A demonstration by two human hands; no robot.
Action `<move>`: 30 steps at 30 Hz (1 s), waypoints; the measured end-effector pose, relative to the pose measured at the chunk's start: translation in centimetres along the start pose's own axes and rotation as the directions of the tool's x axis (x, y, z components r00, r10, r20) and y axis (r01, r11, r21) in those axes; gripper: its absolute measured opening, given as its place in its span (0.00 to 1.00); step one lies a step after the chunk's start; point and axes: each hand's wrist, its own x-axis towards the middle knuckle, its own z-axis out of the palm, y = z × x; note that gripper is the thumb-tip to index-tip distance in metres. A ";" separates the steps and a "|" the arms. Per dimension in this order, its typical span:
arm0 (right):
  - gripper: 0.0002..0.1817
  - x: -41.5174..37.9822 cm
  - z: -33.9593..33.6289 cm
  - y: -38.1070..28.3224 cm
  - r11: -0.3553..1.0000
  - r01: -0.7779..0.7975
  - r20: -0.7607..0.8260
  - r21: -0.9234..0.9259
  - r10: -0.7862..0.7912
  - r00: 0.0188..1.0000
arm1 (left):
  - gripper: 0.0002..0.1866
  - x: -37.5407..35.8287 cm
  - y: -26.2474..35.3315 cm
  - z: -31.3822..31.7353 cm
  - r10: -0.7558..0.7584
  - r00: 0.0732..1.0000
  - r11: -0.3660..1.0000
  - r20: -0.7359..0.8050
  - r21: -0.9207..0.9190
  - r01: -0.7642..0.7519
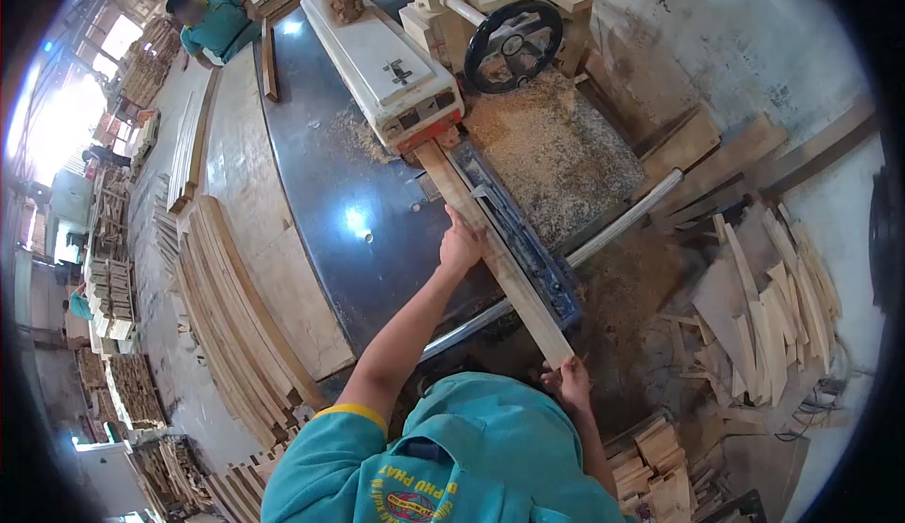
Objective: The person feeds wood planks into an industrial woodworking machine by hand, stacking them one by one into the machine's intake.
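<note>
A long, pale wooden board (517,280) lies along the metal guide fence (514,226) of a woodworking machine. Its far end runs in under the white machine housing (382,66), where that end is hidden. My left hand (462,243) grips the board about midway, with its fingers over the top and side. Around the board's near end, beyond the table edge, my right hand (568,382) is closed; some of its fingers are hidden. Beneath the board is the dark metal machine table (325,188).
A black handwheel (514,45) and heaped sawdust (542,155) are right of the housing. Long boards (236,306) lie along a side table at left. Offcuts (768,320) pile up at right. A person in teal (222,28) stands at the far end.
</note>
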 end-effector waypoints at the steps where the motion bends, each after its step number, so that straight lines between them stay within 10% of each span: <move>1: 0.19 0.5 0.4 -0.3 0.988 -0.076 0.032 -0.133 0.081 0.996 | 0.52 0.6 0.1 -0.4 0.007 1.000 1.000 -0.025 0.020 -0.007; 11: 0.35 3.5 10.7 -7.0 0.947 -0.141 -0.005 -0.290 0.145 0.989 | 0.58 10.0 -2.5 -3.3 -0.067 0.997 0.998 -0.046 -0.009 0.067; 16: 0.35 6.4 13.2 -7.4 0.978 -0.116 0.037 -0.176 0.124 0.992 | 0.23 -0.3 -1.4 -6.8 0.214 0.939 0.934 -0.271 -0.226 -0.278; 17: 0.35 6.6 13.5 -7.1 0.983 -0.140 0.027 -0.122 0.144 0.989 | 0.21 -2.4 -2.7 -7.4 0.319 0.918 0.843 -0.235 -0.372 -0.388; 20: 0.38 5.6 13.8 -7.8 0.953 -0.075 0.202 -0.295 0.139 0.970 | 0.21 -9.2 -8.4 -9.5 0.274 0.942 0.762 0.196 -0.641 -0.088; 25: 0.38 4.9 13.4 -6.0 0.905 -0.022 0.321 -0.424 0.173 0.931 | 0.23 -20.5 -18.1 -11.4 -0.094 0.989 0.298 0.112 -0.945 0.136; 30: 0.38 4.1 13.4 -4.2 0.876 -0.060 0.379 -0.479 0.268 0.885 | 0.26 -28.0 -26.5 -11.5 -0.542 0.839 -0.010 -0.051 -0.998 -0.067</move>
